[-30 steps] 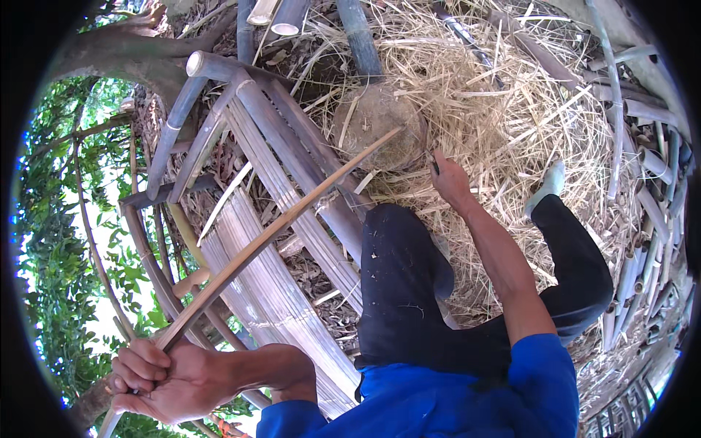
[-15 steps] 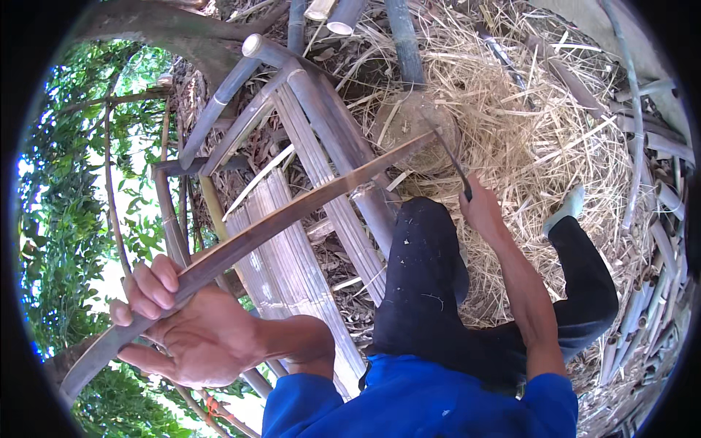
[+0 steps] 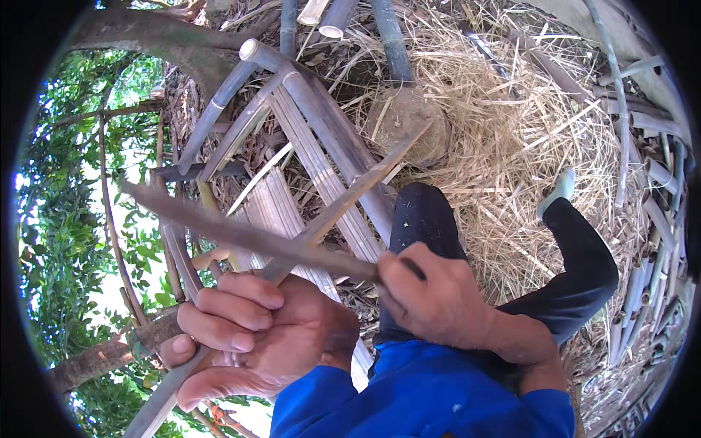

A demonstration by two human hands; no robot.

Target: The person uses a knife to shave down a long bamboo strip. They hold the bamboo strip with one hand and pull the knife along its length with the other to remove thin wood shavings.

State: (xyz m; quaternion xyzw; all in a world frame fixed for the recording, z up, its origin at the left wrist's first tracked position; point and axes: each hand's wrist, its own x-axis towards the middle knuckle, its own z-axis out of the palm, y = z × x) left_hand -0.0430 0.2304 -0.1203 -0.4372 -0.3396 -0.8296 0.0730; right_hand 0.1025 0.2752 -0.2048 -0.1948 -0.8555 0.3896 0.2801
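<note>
A long bamboo strip (image 3: 358, 191) slants up from the lower left toward a round wooden stump (image 3: 398, 120). My left hand (image 3: 266, 321) is closed around the strip's lower part, palm up. In my right hand (image 3: 438, 299), closed in front of my body, is a knife (image 3: 219, 228) with a long blade, smeared by motion. The blade points left and crosses the strip just above my left fingers; I cannot tell if it touches. A bit of the dark handle shows at my right fist.
Left of my knee lies a bamboo frame (image 3: 332, 120) with flat slats (image 3: 307, 146). Dry shavings (image 3: 504, 146) cover the ground around the stump. Cut bamboo poles (image 3: 661, 175) are stacked along the right. Green foliage (image 3: 66, 219) fills the left side.
My right hand has swung the knife from the strip's far end back toward my body and left across the strip. My left hand has moved right with the strip.
</note>
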